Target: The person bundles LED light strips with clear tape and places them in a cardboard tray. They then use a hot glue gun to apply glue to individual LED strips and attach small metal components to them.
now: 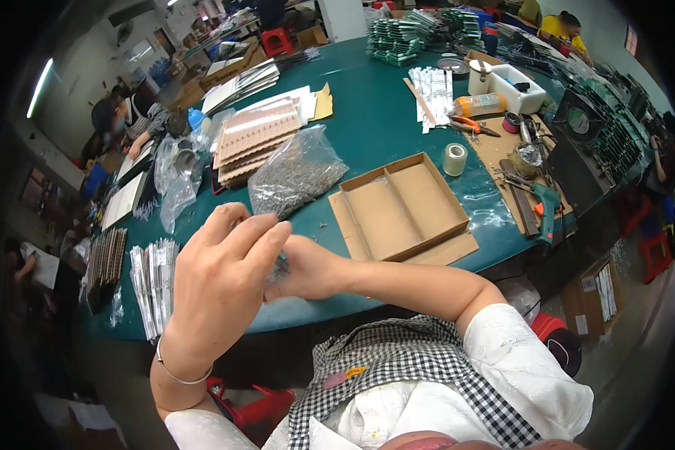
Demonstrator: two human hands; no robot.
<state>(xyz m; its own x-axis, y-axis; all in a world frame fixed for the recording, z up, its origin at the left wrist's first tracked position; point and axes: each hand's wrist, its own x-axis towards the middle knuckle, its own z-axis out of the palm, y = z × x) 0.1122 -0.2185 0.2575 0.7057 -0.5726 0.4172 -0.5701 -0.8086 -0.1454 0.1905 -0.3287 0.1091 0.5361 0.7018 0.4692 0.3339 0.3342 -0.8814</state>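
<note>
Left hand (221, 281) raised, fingers (259, 240) curled; right hand (311, 270) tucked beneath.

Glossy clear plastic bag (296, 174) of small dark metal parts; matt brown cardboard tray (400, 206); smooth green tabletop (367, 127).

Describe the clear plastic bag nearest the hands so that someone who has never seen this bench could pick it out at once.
On the green table, look just beyond the left hand. The clear plastic bag lies between the stack of pinkish perforated boards and the shallow cardboard tray. Unlike the crumpled bags farther left, it is stuffed with small dark grey parts.
</note>
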